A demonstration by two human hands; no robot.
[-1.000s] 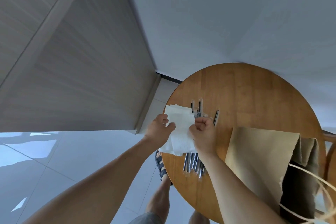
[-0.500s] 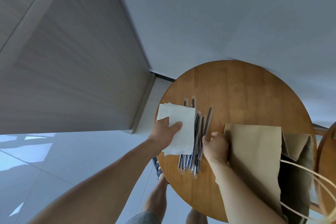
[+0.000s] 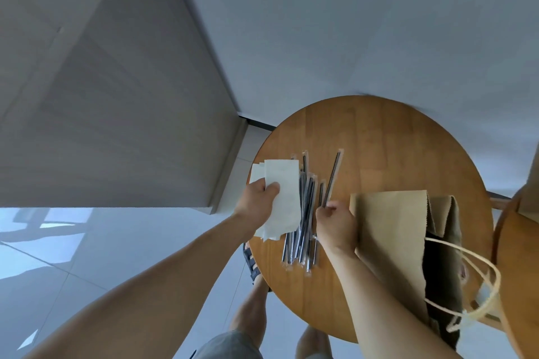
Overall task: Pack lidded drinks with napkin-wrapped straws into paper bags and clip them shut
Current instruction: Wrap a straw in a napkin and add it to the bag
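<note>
You have bare wood across the upper half of the bench — room to pass. Lower in the frame the napkin stack, the straw pile and the lying paper bag crowd it side by side.

Soft, even daylight with a cool cast lights the scene moderately; the glossy floor tiles at lower left carry pale window reflections, and the paper bag is dark inside its mouth. Wide-angle distortion splays the wall panels outward, and the round wooden table blurs slightly along its far rim.
</note>
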